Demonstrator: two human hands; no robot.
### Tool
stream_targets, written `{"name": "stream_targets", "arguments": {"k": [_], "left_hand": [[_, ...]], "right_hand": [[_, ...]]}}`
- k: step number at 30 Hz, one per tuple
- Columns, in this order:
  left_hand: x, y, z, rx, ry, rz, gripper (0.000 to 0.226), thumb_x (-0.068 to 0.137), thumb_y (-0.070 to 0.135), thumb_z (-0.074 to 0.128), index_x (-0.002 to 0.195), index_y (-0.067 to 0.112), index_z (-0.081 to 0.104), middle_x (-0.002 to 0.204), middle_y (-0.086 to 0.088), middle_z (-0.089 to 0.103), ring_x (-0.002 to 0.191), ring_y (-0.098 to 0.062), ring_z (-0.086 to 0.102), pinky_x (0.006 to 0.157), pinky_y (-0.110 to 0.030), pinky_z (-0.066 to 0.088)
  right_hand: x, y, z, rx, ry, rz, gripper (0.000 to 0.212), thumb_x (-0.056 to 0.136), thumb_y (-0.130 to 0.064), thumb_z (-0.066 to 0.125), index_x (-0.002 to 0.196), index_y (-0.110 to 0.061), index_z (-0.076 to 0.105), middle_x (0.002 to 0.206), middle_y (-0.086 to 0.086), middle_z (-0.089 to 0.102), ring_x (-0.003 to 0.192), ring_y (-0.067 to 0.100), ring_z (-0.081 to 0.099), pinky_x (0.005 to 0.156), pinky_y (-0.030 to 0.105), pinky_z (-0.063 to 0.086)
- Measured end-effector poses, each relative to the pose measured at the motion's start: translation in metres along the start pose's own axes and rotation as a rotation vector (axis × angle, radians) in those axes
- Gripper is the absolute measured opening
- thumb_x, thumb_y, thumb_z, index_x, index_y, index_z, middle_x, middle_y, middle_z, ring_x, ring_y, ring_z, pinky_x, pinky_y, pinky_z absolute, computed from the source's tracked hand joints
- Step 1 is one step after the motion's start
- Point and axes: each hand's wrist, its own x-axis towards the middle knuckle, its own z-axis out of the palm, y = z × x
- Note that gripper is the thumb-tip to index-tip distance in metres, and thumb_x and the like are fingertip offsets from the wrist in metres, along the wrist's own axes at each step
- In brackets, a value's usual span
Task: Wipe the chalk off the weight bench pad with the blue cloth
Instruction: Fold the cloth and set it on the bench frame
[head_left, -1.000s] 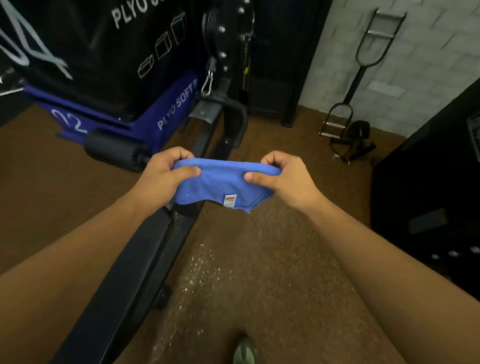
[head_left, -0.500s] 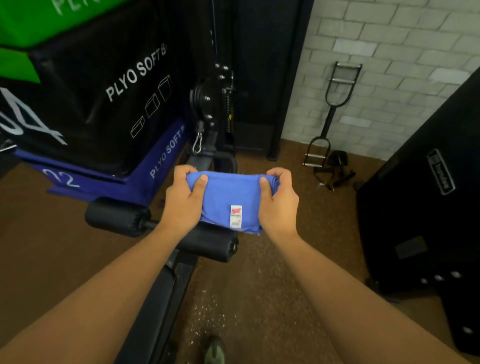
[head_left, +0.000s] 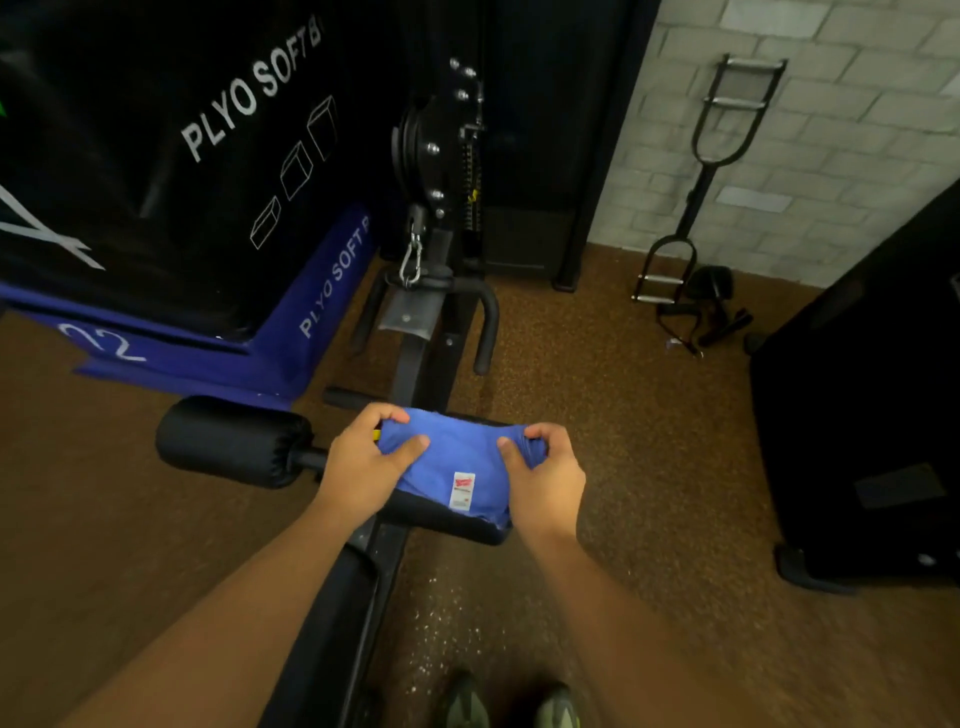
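Looking down through the head camera, I note both hands holding the blue cloth (head_left: 452, 465) by its upper edge. The left hand (head_left: 361, 465) pinches the cloth's left end, thumb on the near face and fingers curled over the top. The right hand (head_left: 545, 473) bunches the right end in a closed grip, thumb likewise pressed on the near face. A white label with red print (head_left: 461, 490) hangs on the cloth's near side, right of centre.

The cloth sits in front of the right-hand black roller pad (head_left: 447, 517) of the weight bench; whether it touches the pad I cannot tell. The matching left roller pad (head_left: 234, 441) lies bare, just beside the left hand. The long bench pad (head_left: 332, 623) runs down toward the bottom of the frame between my forearms, dark and partly hidden by the left forearm; chalk on it I cannot make out.

Beyond the cloth stands a black cable machine post with a carabiner (head_left: 412, 260). Stacked plyo boxes, black (head_left: 156, 156) over blue (head_left: 291, 322), sit to the left. A metal handle attachment (head_left: 706, 171) leans on the white brick wall (head_left: 831, 130). The floor (head_left: 649, 441) is brown and speckled. Two shoe tips (head_left: 509, 704) show at the bottom edge.
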Motion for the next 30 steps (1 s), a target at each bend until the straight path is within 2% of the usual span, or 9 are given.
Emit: {"name": "stream_targets", "arguments": {"k": [3,7,10,14,16,22,25,28,30], "left_hand": [[0.005,-0.025,-0.005,-0.059,-0.139,-0.059,0.052,0.069,0.009,0.079,0.103,0.040,0.055,0.113,0.007,0.059,0.104,-0.010,0.057,0.082,-0.023,0.045],[0.004,-0.048,-0.001,0.027,-0.257,-0.074,0.070,0.063,0.010,0.073,0.123,0.039,0.050,0.129,0.004,0.051,0.117,-0.015,0.052,0.092,-0.025,0.042],[0.003,-0.058,0.007,0.177,-0.291,-0.013,0.080,0.071,-0.001,0.075,0.139,0.026,0.043,0.138,0.002,0.044,0.127,-0.016,0.044,0.100,-0.023,0.034],[0.002,-0.068,0.012,0.279,-0.287,-0.002,0.087,0.074,0.006,0.078,0.147,0.022,0.035,0.147,-0.002,0.037,0.132,-0.019,0.040,0.109,-0.032,0.034],[0.002,-0.072,0.014,0.301,-0.284,-0.002,0.088,0.075,0.009,0.078,0.149,0.022,0.032,0.149,-0.002,0.034,0.133,-0.020,0.040,0.109,-0.034,0.034],[0.004,-0.087,0.014,0.358,-0.298,0.043,0.091,0.078,0.020,0.077,0.151,0.029,0.023,0.152,-0.003,0.030,0.133,-0.025,0.038,0.108,-0.039,0.037],[0.006,-0.085,0.011,0.637,-0.289,0.076,0.092,0.076,0.047,0.068,0.152,0.029,0.020,0.153,-0.004,0.025,0.127,-0.032,0.035,0.101,-0.045,0.038],[0.001,-0.074,0.011,0.828,-0.240,0.083,0.093,0.072,0.058,0.044,0.154,0.026,0.013,0.159,-0.004,0.005,0.133,-0.032,0.021,0.103,-0.047,0.031],[-0.006,-0.068,0.017,0.846,-0.185,0.236,0.090,0.075,0.060,0.043,0.153,0.024,0.017,0.161,-0.005,0.005,0.139,-0.031,0.015,0.105,-0.051,0.029]], "right_hand": [[0.006,0.023,0.007,-0.011,-0.089,0.073,0.034,0.085,-0.018,0.073,0.114,-0.023,0.055,0.113,-0.003,0.058,0.104,0.016,0.060,0.085,0.031,0.053],[0.004,0.045,0.010,-0.116,-0.171,0.042,0.039,0.087,-0.015,0.071,0.122,-0.022,0.056,0.121,0.001,0.060,0.109,0.018,0.059,0.094,0.042,0.051],[0.001,0.054,0.011,-0.198,-0.196,0.004,0.039,0.088,-0.013,0.070,0.124,-0.020,0.056,0.123,0.000,0.058,0.112,0.017,0.056,0.098,0.039,0.048],[0.004,0.059,0.011,-0.268,-0.215,-0.039,0.039,0.090,-0.011,0.066,0.127,-0.017,0.055,0.128,0.002,0.056,0.117,0.016,0.053,0.095,0.023,0.040],[0.005,0.061,0.011,-0.292,-0.214,-0.044,0.039,0.090,-0.010,0.065,0.127,-0.016,0.055,0.129,0.002,0.056,0.117,0.017,0.053,0.093,0.021,0.038],[0.008,0.069,0.012,-0.301,-0.188,-0.026,0.037,0.092,-0.015,0.064,0.128,-0.017,0.053,0.130,0.003,0.055,0.118,0.020,0.053,0.096,0.029,0.043],[0.005,0.069,0.010,-0.412,-0.195,-0.037,0.038,0.095,-0.024,0.060,0.131,-0.020,0.049,0.133,0.003,0.047,0.120,0.022,0.049,0.094,0.034,0.043],[-0.003,0.068,0.007,-0.613,-0.139,-0.207,0.045,0.095,-0.036,0.053,0.136,-0.021,0.044,0.146,0.006,0.037,0.132,0.028,0.037,0.100,0.042,0.040],[-0.009,0.066,0.010,-0.693,-0.134,-0.361,0.056,0.092,-0.049,0.049,0.141,-0.022,0.040,0.155,0.009,0.028,0.140,0.030,0.028,0.105,0.047,0.035]]}}
